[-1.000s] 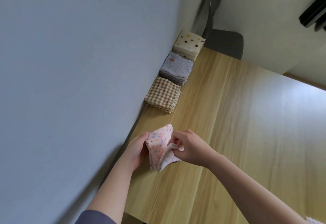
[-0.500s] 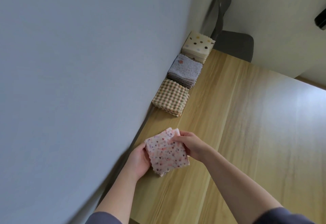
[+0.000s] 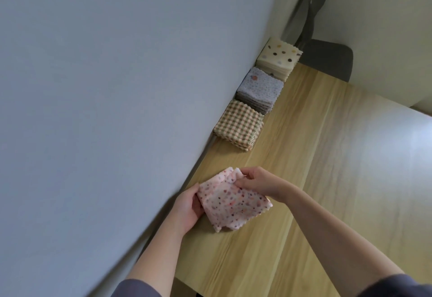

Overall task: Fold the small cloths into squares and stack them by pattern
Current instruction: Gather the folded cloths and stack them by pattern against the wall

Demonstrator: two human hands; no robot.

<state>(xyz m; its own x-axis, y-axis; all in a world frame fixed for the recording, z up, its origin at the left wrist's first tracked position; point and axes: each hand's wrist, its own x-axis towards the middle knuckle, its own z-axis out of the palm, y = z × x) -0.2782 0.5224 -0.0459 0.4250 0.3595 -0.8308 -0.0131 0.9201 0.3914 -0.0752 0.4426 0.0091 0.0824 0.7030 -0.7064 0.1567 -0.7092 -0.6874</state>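
Hands both grasping pink dotted cloth (image 3: 233,203) over surface (image 3: 327,156): left hand (image 3: 187,208) grips edge, right hand (image 3: 254,181) pinches top corner.

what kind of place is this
Likely a home or small workroom: a wooden table against a plain wall, a grey chair at its far end, stacks of folded cloths along the wall.

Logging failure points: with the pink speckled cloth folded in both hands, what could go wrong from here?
1. The folded pink speckled cloth is held only at its edges by the left hand and right hand; its uneven layers may spring open on release.
2. No wall-side stack matches it (brown checked stack, lilac floral stack, cream dotted stack), so it could be misfiled.
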